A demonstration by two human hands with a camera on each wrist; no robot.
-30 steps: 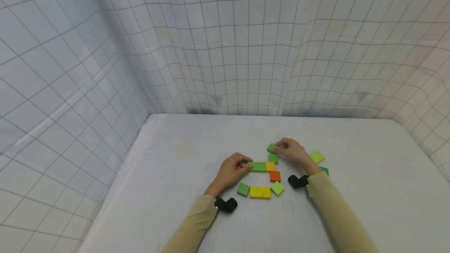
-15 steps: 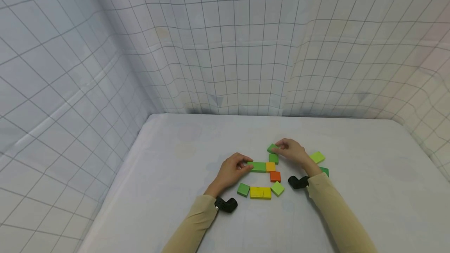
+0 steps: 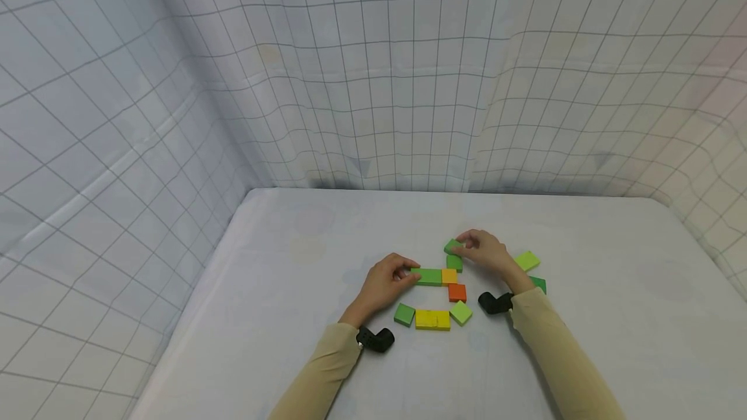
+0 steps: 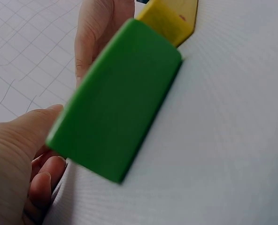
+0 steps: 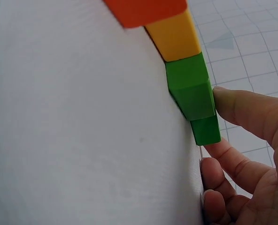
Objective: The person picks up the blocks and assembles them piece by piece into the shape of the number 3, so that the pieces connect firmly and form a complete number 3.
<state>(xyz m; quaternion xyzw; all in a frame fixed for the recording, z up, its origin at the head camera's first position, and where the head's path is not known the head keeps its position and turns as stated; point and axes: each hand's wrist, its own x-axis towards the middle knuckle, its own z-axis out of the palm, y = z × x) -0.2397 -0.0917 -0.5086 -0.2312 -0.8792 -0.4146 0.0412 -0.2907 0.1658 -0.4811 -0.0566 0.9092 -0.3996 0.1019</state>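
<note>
Your left hand (image 3: 384,282) pinches the green bar (image 3: 430,277) at its left end; your right hand (image 3: 487,253) pinches the far block (image 3: 452,245), askew just beyond the green square (image 3: 454,264). Suggest: steady left, square right gently.

A long green block (image 3: 430,277), oblong and smooth-sided, is laid flat on the surface (image 3: 292,277), its length running left to right. Its left end is gripped by the left hand (image 3: 386,282), and its right end is met by a yellow-orange square block (image 3: 449,277). A small green block (image 3: 452,246), set askew, is pinched by the right hand (image 3: 486,253) just beyond a green square block (image 3: 454,264); whether the two touch cannot be told.
</note>
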